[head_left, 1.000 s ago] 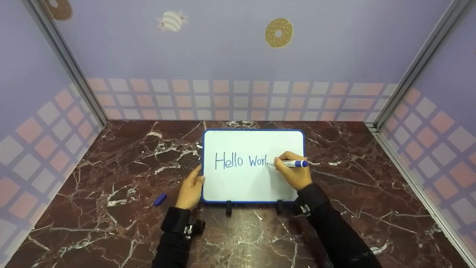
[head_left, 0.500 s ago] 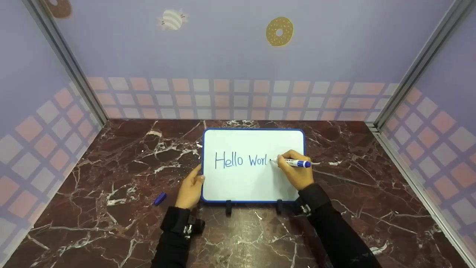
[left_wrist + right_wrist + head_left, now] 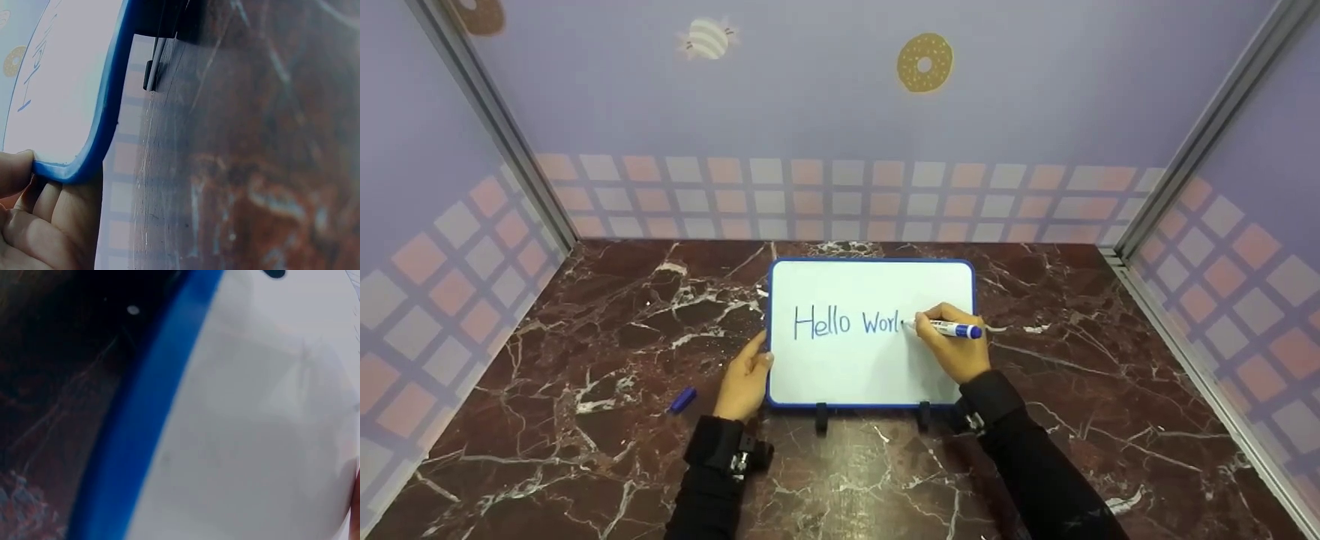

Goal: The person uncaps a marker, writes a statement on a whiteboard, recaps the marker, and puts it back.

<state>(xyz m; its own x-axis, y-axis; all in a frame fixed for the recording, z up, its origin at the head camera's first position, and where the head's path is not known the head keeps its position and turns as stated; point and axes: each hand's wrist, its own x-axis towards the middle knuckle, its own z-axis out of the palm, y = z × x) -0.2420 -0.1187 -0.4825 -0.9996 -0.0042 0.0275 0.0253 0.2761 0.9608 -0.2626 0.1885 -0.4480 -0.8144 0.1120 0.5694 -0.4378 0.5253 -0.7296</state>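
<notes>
A whiteboard (image 3: 840, 375) with a blue frame stands propped in the middle of the table, with "Hello Worl" written across it in blue. My left hand (image 3: 742, 382) grips its left edge; in the left wrist view the thumb (image 3: 16, 173) lies on the front and the fingers (image 3: 67, 219) go behind. My right hand (image 3: 956, 345) pinches a white and blue marker (image 3: 952, 328), its tip right at the board just past the "l". In the right wrist view the whiteboard (image 3: 242, 439) fills most of the picture, and only a sliver of my hand (image 3: 355, 512) shows.
A blue marker cap (image 3: 683, 400) lies on the dark red marbled table (image 3: 607, 465), left of my left hand. Two black feet, a left foot (image 3: 821, 418) and a right foot (image 3: 924, 416), hold the board's lower edge. Patterned walls (image 3: 840, 112) enclose the back and sides.
The marker tip moved slightly right and up from the "l", then a little back left. My left hand and the whiteboard stayed in place.
</notes>
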